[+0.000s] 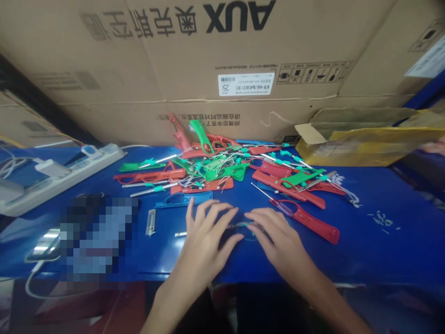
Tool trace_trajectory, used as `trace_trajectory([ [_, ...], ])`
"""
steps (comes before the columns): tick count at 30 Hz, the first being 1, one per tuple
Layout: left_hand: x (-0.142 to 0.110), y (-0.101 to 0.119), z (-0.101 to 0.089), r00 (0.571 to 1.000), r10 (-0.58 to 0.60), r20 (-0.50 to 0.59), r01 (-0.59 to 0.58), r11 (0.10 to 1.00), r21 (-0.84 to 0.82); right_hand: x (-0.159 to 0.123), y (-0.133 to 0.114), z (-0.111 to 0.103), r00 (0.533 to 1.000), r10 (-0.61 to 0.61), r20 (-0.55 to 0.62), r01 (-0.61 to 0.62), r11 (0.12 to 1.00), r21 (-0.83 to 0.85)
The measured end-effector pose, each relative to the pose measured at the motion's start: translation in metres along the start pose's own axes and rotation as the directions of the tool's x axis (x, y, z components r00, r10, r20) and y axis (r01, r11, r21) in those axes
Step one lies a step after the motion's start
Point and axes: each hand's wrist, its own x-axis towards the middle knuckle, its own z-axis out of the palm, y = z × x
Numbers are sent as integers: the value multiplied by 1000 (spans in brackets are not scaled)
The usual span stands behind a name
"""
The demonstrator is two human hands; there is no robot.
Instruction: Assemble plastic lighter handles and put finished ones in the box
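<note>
My left hand [206,234] arches over the blue tabletop with its fingers spread, thumb and forefinger apart. A thin metal rod [181,234] pokes out from under it on the left. My right hand [274,232] is closed, thumb against fingertips, around a small piece with thin wires that I cannot make out. Beneath these fingertips lies a blue translucent plastic part [251,234], mostly hidden. A red plastic handle shell [316,224] with a loop rests to the right. Beyond my left fingers is a blue handle shell [186,199].
A pile of red and green handle shells [222,167], with metal rods and wires, spreads behind my hands. A small clear tube [150,222] lies left. Also left are a power strip [69,178] and a phone [45,246]. An open carton [365,144] stands back right.
</note>
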Motion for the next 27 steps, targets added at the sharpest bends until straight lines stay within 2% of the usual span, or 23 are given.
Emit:
trace_trajectory([
  [5, 11, 16, 6, 999, 11, 40, -9, 999, -49, 0, -1, -3, 1000, -20, -9, 20, 1000, 16],
  [8, -1, 13, -1, 1000, -20, -12, 19, 997, -80, -1, -2, -5, 1000, -27, -12, 27, 999, 26],
  [11, -31, -12, -25, 979, -119, -163, 114, 993, -38, -2, -4, -5, 1000, -2, 15, 1, 997, 71],
  [13, -53, -39, -43, 926, -241, -292, 284, 952, 116, -2, -6, -5, 1000, 22, 17, -24, 992, 126],
  [14, -61, -53, -51, 901, -296, -318, 367, 910, 194, -2, -7, -5, 999, 31, 14, -33, 988, 150],
  [16, -70, -75, -58, 882, -371, -290, 446, 855, 263, -2, -8, -5, 999, 46, 19, -49, 983, 174],
  [18, -68, -88, -56, 881, -358, -310, 430, 879, 208, -2, -9, -5, 998, 47, 36, -53, 985, 164],
  [22, -52, -90, -37, 880, -343, -329, 396, 912, 108, -2, -8, -5, 999, 31, 9, -31, 991, 128],
  [24, -49, -91, -30, 844, -410, -347, 452, 891, 47, -2, -7, -4, 1000, 21, -5, -20, 993, 117],
  [27, -50, -95, -29, 755, -560, -342, 568, 818, -86, 0, -6, -2, 1000, 2, -10, -1, 996, 88],
])
